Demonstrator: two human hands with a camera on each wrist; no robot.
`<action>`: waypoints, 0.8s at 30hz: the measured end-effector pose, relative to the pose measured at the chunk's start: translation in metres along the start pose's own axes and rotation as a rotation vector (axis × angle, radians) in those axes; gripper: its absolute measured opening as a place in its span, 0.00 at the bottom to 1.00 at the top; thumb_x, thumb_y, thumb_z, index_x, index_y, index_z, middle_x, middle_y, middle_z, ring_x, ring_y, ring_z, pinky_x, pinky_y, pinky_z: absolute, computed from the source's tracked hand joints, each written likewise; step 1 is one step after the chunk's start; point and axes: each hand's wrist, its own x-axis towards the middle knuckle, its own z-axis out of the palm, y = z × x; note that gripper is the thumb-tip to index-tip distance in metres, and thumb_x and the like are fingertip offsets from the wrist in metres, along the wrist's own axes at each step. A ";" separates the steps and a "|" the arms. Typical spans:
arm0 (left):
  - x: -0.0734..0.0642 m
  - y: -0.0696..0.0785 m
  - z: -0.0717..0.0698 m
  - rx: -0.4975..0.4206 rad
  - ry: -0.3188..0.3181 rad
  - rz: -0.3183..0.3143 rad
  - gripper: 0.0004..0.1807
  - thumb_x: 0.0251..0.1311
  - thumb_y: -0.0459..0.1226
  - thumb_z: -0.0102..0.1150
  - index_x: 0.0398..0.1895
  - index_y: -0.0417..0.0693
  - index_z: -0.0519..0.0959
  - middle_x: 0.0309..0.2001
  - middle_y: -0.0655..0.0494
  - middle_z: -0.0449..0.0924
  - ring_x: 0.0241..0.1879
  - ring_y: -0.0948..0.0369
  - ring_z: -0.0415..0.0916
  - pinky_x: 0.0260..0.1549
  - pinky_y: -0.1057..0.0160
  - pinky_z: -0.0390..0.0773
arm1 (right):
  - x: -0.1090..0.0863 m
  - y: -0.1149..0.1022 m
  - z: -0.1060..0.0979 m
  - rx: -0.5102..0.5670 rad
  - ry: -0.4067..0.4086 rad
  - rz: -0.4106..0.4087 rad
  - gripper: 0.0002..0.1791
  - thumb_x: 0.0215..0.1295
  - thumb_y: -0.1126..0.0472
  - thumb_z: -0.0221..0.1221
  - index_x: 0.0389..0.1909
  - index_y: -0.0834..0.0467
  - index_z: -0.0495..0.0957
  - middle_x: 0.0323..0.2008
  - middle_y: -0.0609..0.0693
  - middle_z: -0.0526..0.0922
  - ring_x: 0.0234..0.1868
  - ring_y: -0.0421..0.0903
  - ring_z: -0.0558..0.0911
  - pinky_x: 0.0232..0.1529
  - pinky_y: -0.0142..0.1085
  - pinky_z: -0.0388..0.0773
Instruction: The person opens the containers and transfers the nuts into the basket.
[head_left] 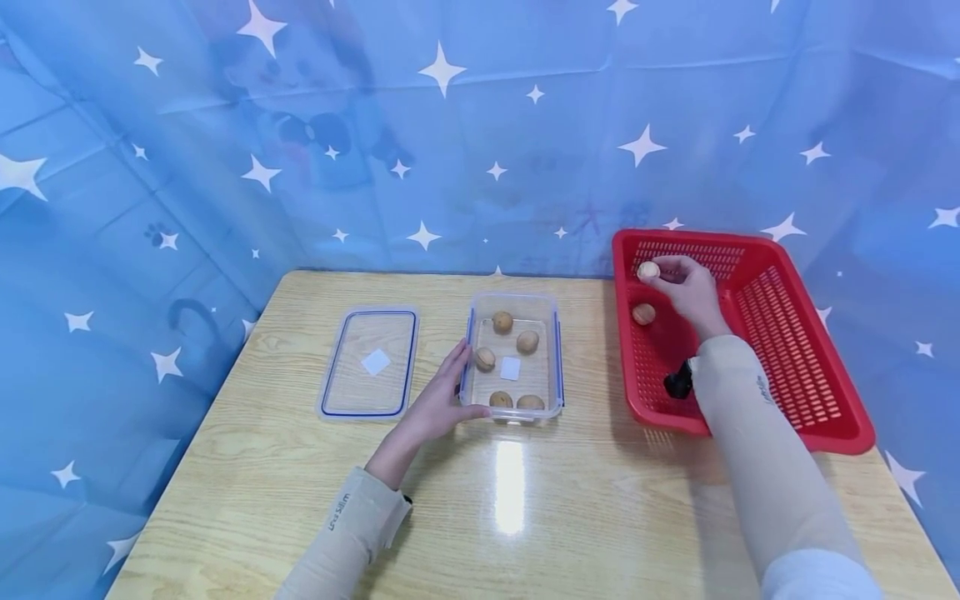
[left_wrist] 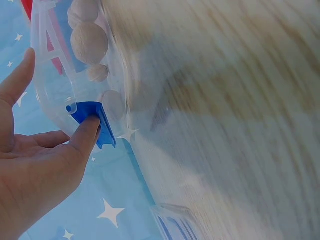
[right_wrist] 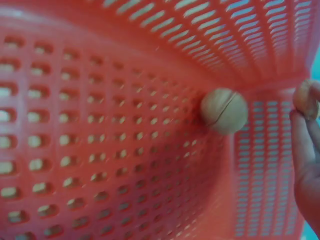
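In the head view, my right hand [head_left: 692, 293] is over the red basket [head_left: 825, 367], pinching a walnut [head_left: 648, 271] between thumb and fingertips. That walnut [right_wrist: 306, 100] shows at the right edge of the right wrist view. Another walnut [head_left: 643, 314] lies on the basket floor near its left wall. My left hand [head_left: 438, 404] rests against the left side and near corner of a clear plastic box [head_left: 558, 350], fingers fairly straight. One finger touches its blue latch [left_wrist: 102, 137] in the left wrist view. Several walnuts [head_left: 527, 342] lie inside the box.
A clear lid [head_left: 367, 387] with a blue seal lies left of the box on the wooden table [head_left: 585, 517]. Behind the table hangs a blue curtain [head_left: 487, 117] with white stars. The basket's raised rim stands around my right hand.
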 end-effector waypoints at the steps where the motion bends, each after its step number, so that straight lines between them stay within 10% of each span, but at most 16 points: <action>1: 0.000 0.000 0.000 0.001 0.000 -0.001 0.57 0.54 0.43 0.73 0.80 0.45 0.45 0.82 0.53 0.36 0.79 0.45 0.43 0.77 0.44 0.50 | 0.000 0.002 0.000 0.001 -0.007 0.007 0.37 0.67 0.40 0.59 0.70 0.55 0.66 0.64 0.56 0.73 0.60 0.45 0.75 0.66 0.46 0.76; 24: -0.002 0.004 0.000 -0.017 0.009 -0.001 0.56 0.54 0.42 0.73 0.80 0.42 0.47 0.82 0.55 0.37 0.79 0.45 0.44 0.77 0.44 0.51 | 0.004 0.031 -0.007 -0.028 -0.115 0.128 0.37 0.68 0.44 0.60 0.73 0.56 0.64 0.69 0.63 0.67 0.68 0.62 0.66 0.68 0.61 0.70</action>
